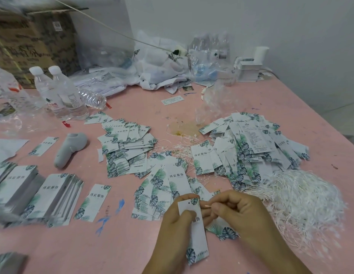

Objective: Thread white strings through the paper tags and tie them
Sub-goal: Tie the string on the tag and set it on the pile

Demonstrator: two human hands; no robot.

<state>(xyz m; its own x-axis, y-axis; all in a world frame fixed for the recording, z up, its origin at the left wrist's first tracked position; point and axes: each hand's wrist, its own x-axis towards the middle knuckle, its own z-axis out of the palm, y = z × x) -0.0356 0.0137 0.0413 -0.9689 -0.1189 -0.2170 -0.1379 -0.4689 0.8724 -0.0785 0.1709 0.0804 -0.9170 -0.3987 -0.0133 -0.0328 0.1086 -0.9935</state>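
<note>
Low in the frame, your left hand (177,218) grips the paper tag (194,228), long axis running down-frame; its hole sits just left of the string tip (208,205) pinched in your right hand (239,211).

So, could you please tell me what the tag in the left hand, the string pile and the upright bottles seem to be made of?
The tag looks like matte printed card: it stays flat and stiff in the left hand. The string pile seems thin white cord, possibly waxed or synthetic; the tangled strands hold springy curves. The upright bottles look like clear glossy plastic with white caps.
</note>
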